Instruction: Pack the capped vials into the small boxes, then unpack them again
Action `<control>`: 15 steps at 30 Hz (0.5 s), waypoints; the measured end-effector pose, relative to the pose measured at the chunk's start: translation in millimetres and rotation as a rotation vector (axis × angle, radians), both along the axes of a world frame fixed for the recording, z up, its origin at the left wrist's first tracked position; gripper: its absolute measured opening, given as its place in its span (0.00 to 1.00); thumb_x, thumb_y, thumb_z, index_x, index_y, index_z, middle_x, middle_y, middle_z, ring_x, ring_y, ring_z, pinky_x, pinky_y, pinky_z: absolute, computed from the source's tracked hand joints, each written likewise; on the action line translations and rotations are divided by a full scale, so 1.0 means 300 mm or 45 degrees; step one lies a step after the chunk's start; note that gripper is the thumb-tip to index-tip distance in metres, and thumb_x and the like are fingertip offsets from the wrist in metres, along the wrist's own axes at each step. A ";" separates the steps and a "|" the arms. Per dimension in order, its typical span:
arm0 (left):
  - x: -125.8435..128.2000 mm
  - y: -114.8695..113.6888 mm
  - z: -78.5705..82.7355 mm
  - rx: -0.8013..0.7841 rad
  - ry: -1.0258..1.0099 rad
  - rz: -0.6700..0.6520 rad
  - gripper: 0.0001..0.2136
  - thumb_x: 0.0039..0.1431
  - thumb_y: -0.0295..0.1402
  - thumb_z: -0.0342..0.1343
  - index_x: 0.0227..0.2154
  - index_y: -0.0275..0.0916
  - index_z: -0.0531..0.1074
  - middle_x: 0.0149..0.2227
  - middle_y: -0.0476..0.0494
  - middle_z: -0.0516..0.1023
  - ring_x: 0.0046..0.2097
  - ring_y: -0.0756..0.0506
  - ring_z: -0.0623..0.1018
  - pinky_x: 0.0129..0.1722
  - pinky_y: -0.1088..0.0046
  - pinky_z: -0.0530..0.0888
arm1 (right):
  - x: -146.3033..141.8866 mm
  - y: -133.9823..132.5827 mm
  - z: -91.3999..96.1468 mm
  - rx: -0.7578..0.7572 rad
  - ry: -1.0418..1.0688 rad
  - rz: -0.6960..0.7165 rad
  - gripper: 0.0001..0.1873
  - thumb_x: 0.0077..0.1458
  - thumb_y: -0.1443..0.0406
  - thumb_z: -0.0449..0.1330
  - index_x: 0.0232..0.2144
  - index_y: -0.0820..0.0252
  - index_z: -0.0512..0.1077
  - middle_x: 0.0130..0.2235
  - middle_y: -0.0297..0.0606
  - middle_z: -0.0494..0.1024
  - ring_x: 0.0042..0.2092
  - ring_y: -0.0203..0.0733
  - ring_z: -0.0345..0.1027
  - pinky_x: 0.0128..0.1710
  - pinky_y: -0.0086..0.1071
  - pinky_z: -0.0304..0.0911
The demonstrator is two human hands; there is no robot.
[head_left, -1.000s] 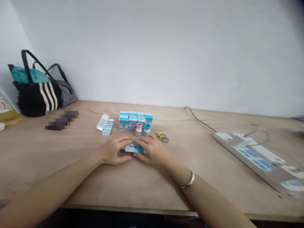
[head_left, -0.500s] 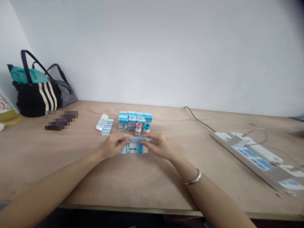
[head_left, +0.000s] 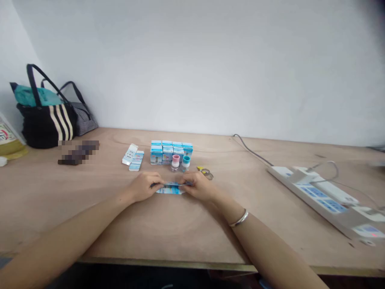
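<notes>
Both my hands pinch a small flattened blue-and-white carton (head_left: 171, 189) low over the wooden table (head_left: 180, 224). My left hand (head_left: 143, 187) grips its left end with closed fingers. My right hand (head_left: 200, 187) grips the right end; a silver bracelet sits on that wrist. Just behind the carton stand two small bottles, one with a pink cap (head_left: 175, 161) and one with a teal cap (head_left: 185, 162). A row of several upright blue-and-white boxes (head_left: 171, 152) stands behind them.
Two flat cartons (head_left: 133, 158) lie left of the boxes. A small yellow-and-metal item (head_left: 205, 172) lies right of the bottles. A white power strip (head_left: 325, 197) with cables runs along the right. Bags (head_left: 48, 112) stand at the far left by the wall.
One second ago my hands pressed the carton flat on the table. They then lifted it and tilted it up; now it is lowered and held edge-on between both hands.
</notes>
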State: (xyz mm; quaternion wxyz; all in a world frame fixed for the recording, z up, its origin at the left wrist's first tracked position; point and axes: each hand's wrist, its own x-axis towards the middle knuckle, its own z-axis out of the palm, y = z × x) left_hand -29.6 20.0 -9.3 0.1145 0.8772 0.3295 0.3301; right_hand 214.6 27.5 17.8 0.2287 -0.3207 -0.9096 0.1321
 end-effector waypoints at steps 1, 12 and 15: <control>-0.006 -0.003 0.009 0.025 0.001 0.013 0.08 0.57 0.30 0.51 0.35 0.41 0.75 0.33 0.46 0.78 0.35 0.49 0.76 0.36 0.73 0.72 | 0.003 -0.001 0.000 0.000 0.038 -0.019 0.06 0.50 0.68 0.58 0.32 0.60 0.73 0.33 0.37 0.76 0.35 0.39 0.70 0.36 0.30 0.63; -0.246 0.158 0.040 0.045 -0.876 0.915 0.18 0.52 0.38 0.54 0.45 0.39 0.62 0.39 0.43 0.75 0.31 0.48 0.77 0.27 0.76 0.73 | -0.002 -0.006 -0.029 -0.108 0.108 -0.166 0.19 0.52 0.61 0.59 0.46 0.60 0.67 0.32 0.39 0.76 0.32 0.39 0.70 0.34 0.32 0.64; -0.292 0.199 0.005 -0.023 -0.643 1.105 0.18 0.50 0.37 0.55 0.44 0.39 0.64 0.36 0.45 0.76 0.28 0.48 0.76 0.28 0.73 0.73 | -0.016 -0.016 -0.028 -0.105 0.062 -0.129 0.18 0.52 0.63 0.59 0.47 0.61 0.68 0.33 0.39 0.77 0.31 0.39 0.71 0.33 0.32 0.64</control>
